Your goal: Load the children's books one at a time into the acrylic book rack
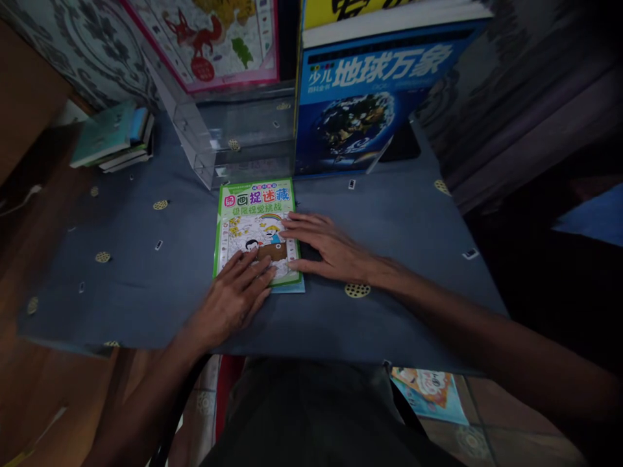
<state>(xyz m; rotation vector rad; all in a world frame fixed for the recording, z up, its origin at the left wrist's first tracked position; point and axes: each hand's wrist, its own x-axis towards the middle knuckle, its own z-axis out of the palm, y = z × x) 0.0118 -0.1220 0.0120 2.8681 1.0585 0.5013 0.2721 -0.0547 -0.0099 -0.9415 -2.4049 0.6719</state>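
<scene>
Green-bordered and busy with little drawings: got a picture book (260,224) lying flat on a grey-blue tablecloth (146,285), near the front edge of the table, as seen from the head camera. Big multicolour Chinese title up top, rainbow and a cartoon figure lower down. Also a light-blue edge (298,287) peeking out from under the bottom right corner, can't tell of what.

Left hand (237,293) laid over the lower left part of the cover, palm down, fingers slightly apart, not clamped on anything. Right hand (328,250) in from the side, fingertips on the right border, thumb well apart from the rest, just resting there too.

Right behind the book, a clear plastic stand (253,165) with a pink-bordered fox book (219,48) propped up in it. Next to that, upright on the right, a thick blue book with a globe (360,113), plus something yellow (321,14) behind its top. Small stack of books (111,143) over at the back left.

Down on the tiled floor (511,405), past the front edge, some colourful printed thing (433,392), partly hidden by the table, too dim to read.
</scene>
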